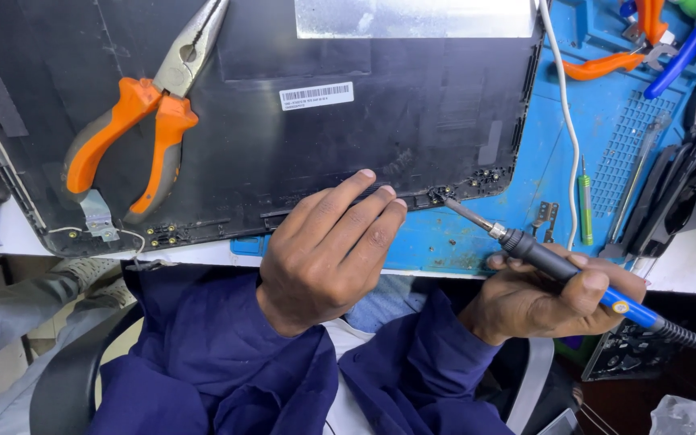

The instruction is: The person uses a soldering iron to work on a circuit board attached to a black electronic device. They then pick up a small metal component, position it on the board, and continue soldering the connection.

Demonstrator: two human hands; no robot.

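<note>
- My left hand (328,250) lies flat, fingers together, holding nothing; fingertips press the black laptop cover (267,121) near its front edge to steady it.
- My right hand (549,294) is wrapped around the soldering iron (561,266), gripped like a pen for control; tip sits at the cover's front-right corner by the hinge.
- Orange pliers (134,129) lie on the cover's left part, w/ handles toward me.
- Blue mat (557,161) underneath, at right.

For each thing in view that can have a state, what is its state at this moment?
left hand: fingers flat on the panel's edge
right hand: closed around the soldering iron
soldering iron: held, tip at the panel's corner
black panel: lying flat, inner side up
orange pliers: jaws shut, resting on the panel
</note>
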